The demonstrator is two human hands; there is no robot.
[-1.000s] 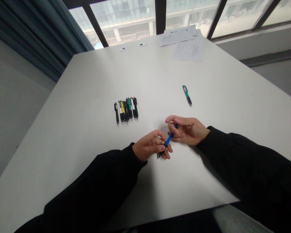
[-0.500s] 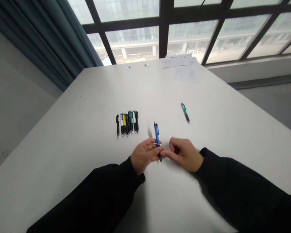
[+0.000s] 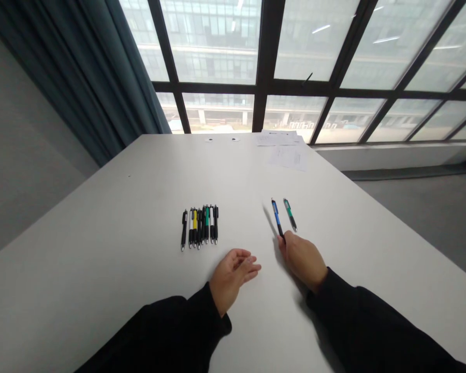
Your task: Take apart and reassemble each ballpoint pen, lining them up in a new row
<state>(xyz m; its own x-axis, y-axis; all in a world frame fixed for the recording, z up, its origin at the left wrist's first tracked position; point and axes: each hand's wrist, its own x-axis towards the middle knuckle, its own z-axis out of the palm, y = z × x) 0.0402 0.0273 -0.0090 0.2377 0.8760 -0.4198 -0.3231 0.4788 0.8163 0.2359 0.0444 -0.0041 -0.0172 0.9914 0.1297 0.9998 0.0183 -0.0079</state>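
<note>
My right hand [image 3: 303, 256] grips the lower, dark end of a blue pen [image 3: 276, 213], whose top points away from me just left of a green pen [image 3: 290, 214] lying on the white table [image 3: 159, 290]. Nothing is in my left hand [image 3: 233, 274]; its fingers are loosely curled and apart above the table, below and right of a row of pens. That row holds several black pens, a yellow pen [image 3: 195, 226], another green pen [image 3: 207, 223] and white ones, side by side. One black pen [image 3: 184, 230] lies slightly apart at the row's left end.
Sheets of paper [image 3: 289, 156] lie at the table's far right edge. Two small white-and-black items sit near the far edge, one of them an oval piece [image 3: 235, 139]. Windows stand behind the table, with a dark blue curtain [image 3: 120, 77] at the left.
The blue pen has passed from my left hand to my right hand and moved right, beside the green pen. My left hand has let go. The view has tilted up.
</note>
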